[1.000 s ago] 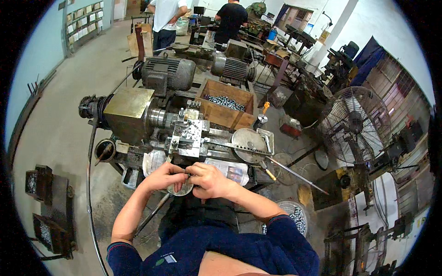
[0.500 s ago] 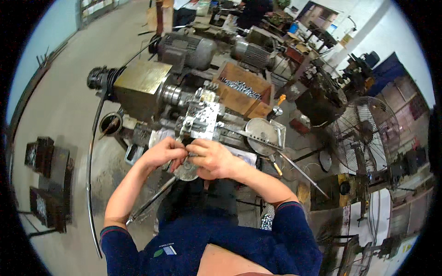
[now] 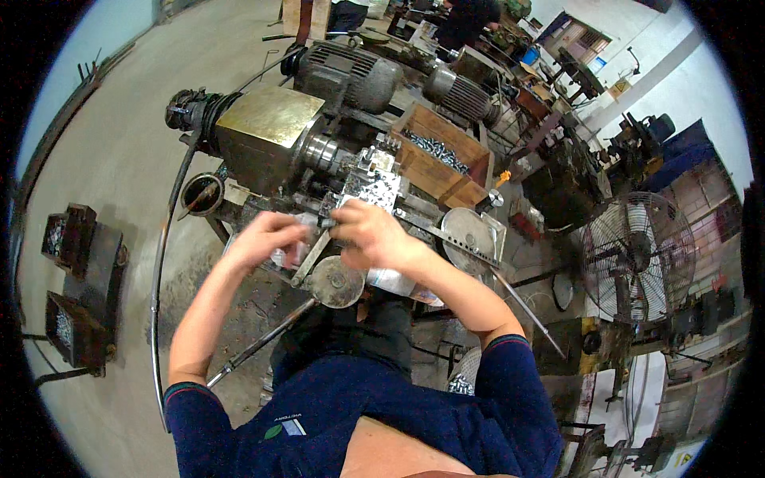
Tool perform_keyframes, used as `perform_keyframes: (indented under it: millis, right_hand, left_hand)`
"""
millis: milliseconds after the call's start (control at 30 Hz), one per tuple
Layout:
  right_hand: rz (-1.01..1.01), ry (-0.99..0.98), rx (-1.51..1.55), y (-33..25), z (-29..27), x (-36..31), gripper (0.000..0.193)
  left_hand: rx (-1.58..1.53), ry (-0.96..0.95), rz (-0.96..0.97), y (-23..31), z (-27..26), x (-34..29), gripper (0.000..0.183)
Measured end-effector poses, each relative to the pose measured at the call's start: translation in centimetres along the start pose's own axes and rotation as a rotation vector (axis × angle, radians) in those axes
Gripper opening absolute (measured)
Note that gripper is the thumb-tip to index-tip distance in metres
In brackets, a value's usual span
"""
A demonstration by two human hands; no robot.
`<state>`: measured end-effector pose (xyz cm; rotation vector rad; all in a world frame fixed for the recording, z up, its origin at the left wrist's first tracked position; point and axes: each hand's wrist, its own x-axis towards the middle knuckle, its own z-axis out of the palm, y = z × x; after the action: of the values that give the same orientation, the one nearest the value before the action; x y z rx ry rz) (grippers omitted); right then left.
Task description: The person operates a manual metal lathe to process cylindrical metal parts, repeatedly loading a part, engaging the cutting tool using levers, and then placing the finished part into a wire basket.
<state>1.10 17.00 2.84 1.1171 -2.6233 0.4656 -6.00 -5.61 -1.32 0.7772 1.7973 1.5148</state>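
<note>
Both my hands are raised at the near side of a small lathe-like machine with a brass-coloured headstock cover. My left hand is just left of a flat metal lever, its bent fingers smeared by motion. Beside the shiny metal slide block, my right hand has its fingers curled toward the block's near end; blur and the hand itself hide whether anything is in them. Below the hands sits a round metal disc. Left of the block is the steel spindle.
Behind the slide stands a wooden box holding many small metal parts. A perforated bar crosses another round plate at right. Farther right is a large fan. Crates are on the floor at left. A person is far back.
My hands have moved apart and up from the round disc, which now shows fully with the lever above it. The view has shifted slightly.
</note>
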Motion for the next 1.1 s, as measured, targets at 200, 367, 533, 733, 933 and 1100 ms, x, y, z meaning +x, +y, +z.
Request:
perform_keyframes:
  millis: [200, 367, 533, 733, 933, 1100]
  right_hand:
    - [0.344, -0.143, -0.521, 9.3, 1.3, 4.3, 0.021]
    - [0.518, -0.304, -0.548, 12.4, 3.8, 5.9, 0.020]
    - [0.615, -0.270, -0.411, 12.3, 4.2, 6.5, 0.026]
    - [0.683, -0.277, -0.326, 12.1, 4.0, 7.2, 0.028]
    - [0.632, -0.200, -0.349, 14.0, 5.7, 5.8, 0.023]
    - [0.587, -0.159, -0.354, 13.7, 5.2, 6.7, 0.022]
  left_hand:
    - [0.157, 0.737, 0.102, -2.5, -9.9, -8.3, 0.020]
    - [1.156, 0.955, -0.215, -7.3, -14.0, -17.1, 0.027]
    - [0.533, 0.773, -0.448, -11.1, -10.9, -20.6, 0.034]
    - [1.144, 0.877, -0.441, -15.6, -11.7, -19.5, 0.021]
    - [1.343, 0.789, -0.611, -12.8, -15.6, -20.9, 0.016]
    - [1.782, 0.784, -0.296, -15.7, -28.5, -24.3, 0.011]
